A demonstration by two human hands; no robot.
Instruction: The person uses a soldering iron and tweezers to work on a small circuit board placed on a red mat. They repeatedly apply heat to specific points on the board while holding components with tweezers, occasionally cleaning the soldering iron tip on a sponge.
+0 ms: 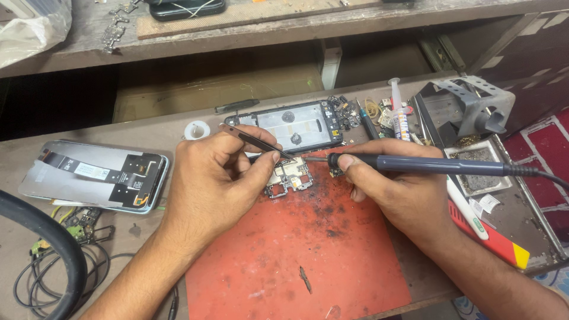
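**A:** From the head camera, what is lying on the red mat [308, 261]?

**B:** A small circuit board [288, 178] is sitting at the mat's far edge, already out of its phone. The emptied phone frame [296, 125] is lying just beyond the mat, and a back cover with flex cables [95, 176] is resting well off to the mat's left on the tabletop [178, 133].

**A:** And the hands?

**B:** The left hand [216, 178] is pinching tweezers [255, 142] between thumb and fingers, their tips pointing down at the board's far edge. The right hand [394, 192] is gripping a soldering iron [415, 163] like a pen, fingers pressed together around the handle, its tip meeting the tweezer points at the board's top right corner.

**A:** So how far along?

**B:** I'd judge teardown is done and the board work is underway; reassembly is all left. Whether the tweezers are holding a component is too small to tell.

**A:** Anything else near the mat?

**B:** A syringe [399, 112] is lying past its far right corner, an iron stand [474, 104] farther right, cables [59, 266] to the left.
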